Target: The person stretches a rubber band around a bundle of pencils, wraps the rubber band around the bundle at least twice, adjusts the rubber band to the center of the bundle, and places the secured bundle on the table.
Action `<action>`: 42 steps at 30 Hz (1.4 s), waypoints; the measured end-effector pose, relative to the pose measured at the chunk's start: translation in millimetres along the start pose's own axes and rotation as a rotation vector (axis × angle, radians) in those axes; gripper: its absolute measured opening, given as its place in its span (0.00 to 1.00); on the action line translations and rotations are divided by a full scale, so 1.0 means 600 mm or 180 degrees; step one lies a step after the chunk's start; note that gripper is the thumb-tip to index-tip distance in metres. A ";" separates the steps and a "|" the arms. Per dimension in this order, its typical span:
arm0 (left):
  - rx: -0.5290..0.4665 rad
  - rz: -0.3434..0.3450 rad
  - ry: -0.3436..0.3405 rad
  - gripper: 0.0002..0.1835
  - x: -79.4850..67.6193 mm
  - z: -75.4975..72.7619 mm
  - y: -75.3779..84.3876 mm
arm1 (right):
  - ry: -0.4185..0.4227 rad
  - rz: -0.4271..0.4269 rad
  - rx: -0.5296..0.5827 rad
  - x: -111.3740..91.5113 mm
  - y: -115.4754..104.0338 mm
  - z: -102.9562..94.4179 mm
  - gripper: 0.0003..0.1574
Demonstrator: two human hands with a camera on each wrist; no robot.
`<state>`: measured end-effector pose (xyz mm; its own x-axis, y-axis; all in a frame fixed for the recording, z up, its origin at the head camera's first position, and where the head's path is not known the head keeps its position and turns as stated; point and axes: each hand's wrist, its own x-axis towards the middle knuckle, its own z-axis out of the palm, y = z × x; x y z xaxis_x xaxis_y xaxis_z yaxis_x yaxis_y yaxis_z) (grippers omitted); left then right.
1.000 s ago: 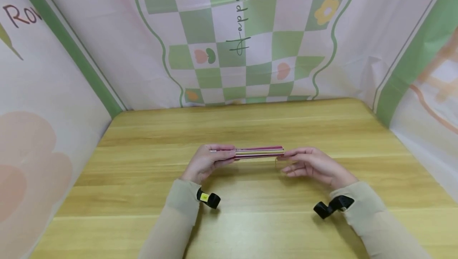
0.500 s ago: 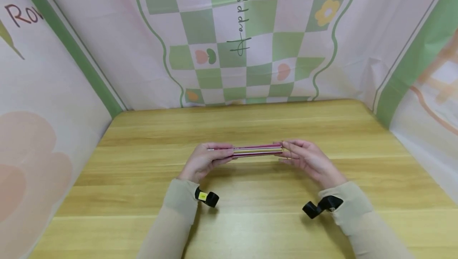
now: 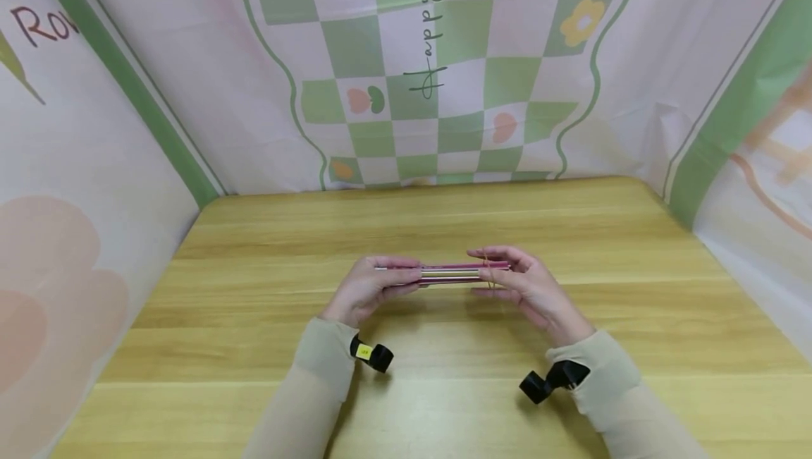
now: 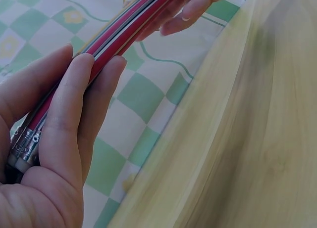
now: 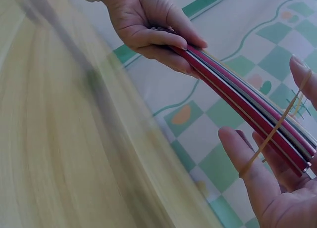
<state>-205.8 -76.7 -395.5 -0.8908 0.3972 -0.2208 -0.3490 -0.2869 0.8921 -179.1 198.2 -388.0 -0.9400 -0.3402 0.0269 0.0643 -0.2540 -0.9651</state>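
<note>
A bundle of pencils (image 3: 449,273), mostly dark red with paler and dark stripes, lies crosswise above the table. My left hand (image 3: 366,288) grips its left end, thumb in front and fingers behind. Metal ferrules and erasers (image 4: 25,151) show in that palm in the left wrist view. At the other end, my right hand (image 3: 539,300) has its thumb and fingers spread around the bundle. A thin tan rubber band (image 5: 271,134) is stretched across these spread fingers and crosses over the pencils near their right end.
The wooden table (image 3: 444,409) lies beneath both hands. Patterned cloth (image 3: 438,92) with green checks hangs along its back edge and both sides. Black wrist cameras (image 3: 380,358) are strapped at the sleeves.
My right hand has moved left, from the bundle's right tip to around that end, its fingers spreading the rubber band over the pencils. The left hand keeps its grip almost in place.
</note>
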 end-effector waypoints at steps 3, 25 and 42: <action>0.0001 -0.0002 -0.0002 0.14 -0.001 0.001 0.001 | -0.0014 -0.0039 0.0006 0.000 0.001 0.002 0.17; -0.0163 0.0016 -0.0001 0.11 -0.014 0.020 0.009 | 0.0138 0.0097 -0.0215 0.003 0.021 0.001 0.24; -0.0139 -0.0083 -0.0124 0.15 -0.017 0.042 0.003 | 0.0906 0.0443 0.1329 0.008 0.030 0.020 0.14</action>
<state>-190.2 -59.3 -381.8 -0.8694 0.4386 -0.2275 -0.3852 -0.3135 0.8679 -178.5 180.9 -402.1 -0.9632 -0.1517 -0.2221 0.2686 -0.5830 -0.7668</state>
